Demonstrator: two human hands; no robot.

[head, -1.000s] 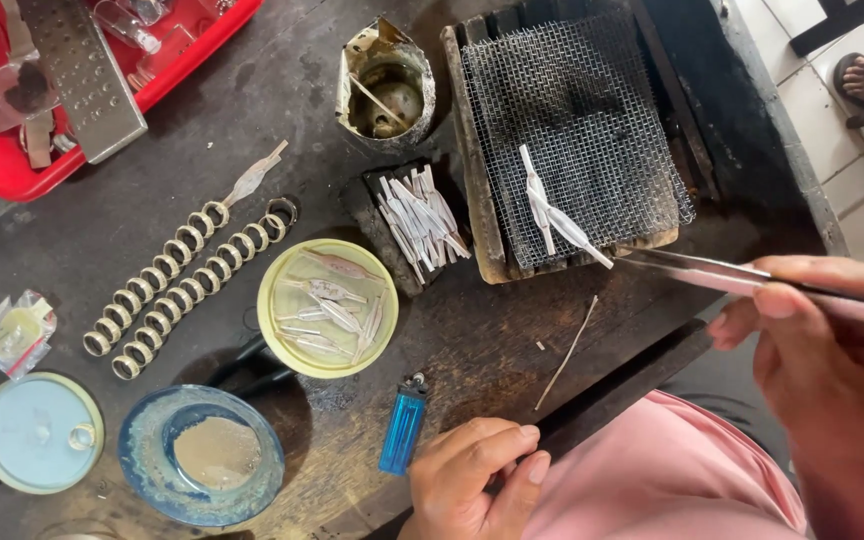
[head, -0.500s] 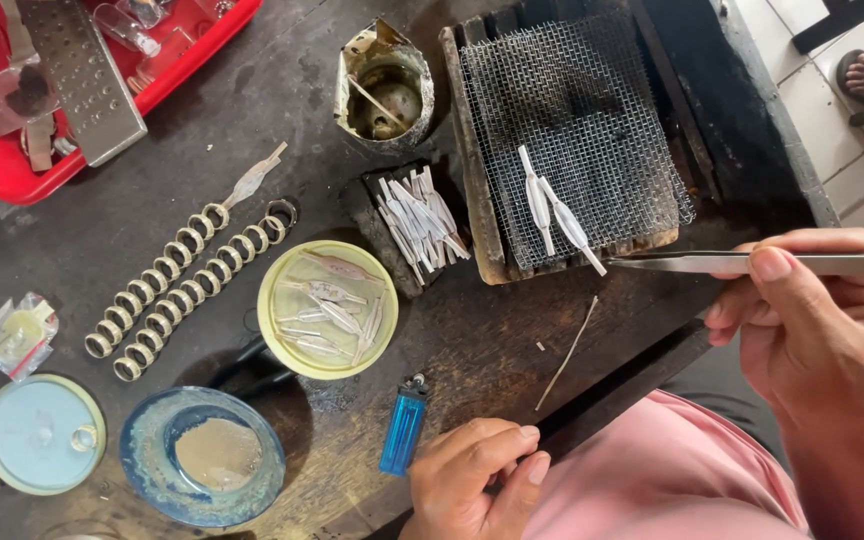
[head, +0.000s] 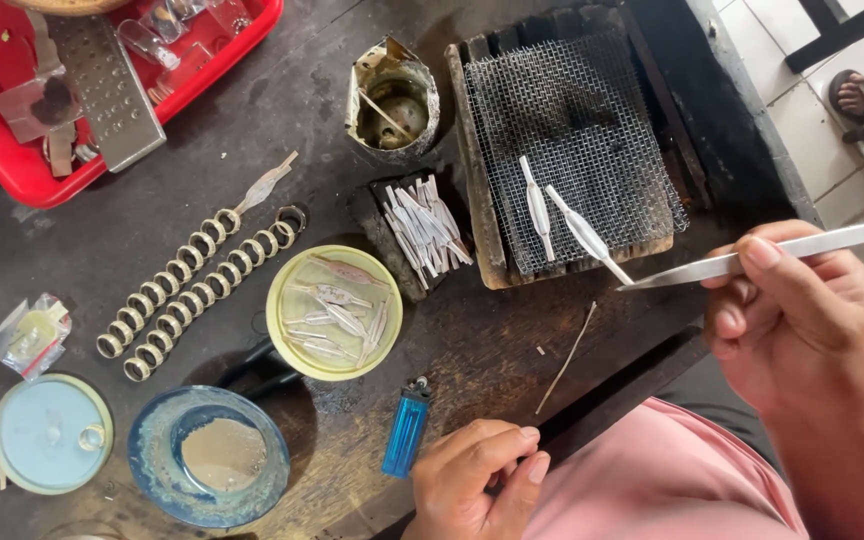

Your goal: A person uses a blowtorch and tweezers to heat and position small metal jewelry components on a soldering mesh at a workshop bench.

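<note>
My right hand (head: 802,330) grips long metal tweezers (head: 752,260) whose tip touches the near end of a slim leaf-shaped silver piece (head: 584,234) lying on a wire mesh pad (head: 572,130). A second silver piece (head: 537,208) lies beside it on the mesh. My left hand (head: 477,480) rests at the near table edge with fingers curled and nothing visible in it, next to a blue lighter (head: 405,432).
A yellow lid (head: 287,340) holds several silver pieces; more lie on a small dark block (head: 384,232). Two ring chains (head: 192,290), a tin cup (head: 392,100), a blue dish of powder (head: 152,470), a pale blue lid (head: 47,435), a thin wire (head: 566,357) and a red tray (head: 12,165) surround them.
My right hand has shifted left, bringing the tweezers' tip to the end of the right-hand silver piece on the mesh. My left hand has stayed put.
</note>
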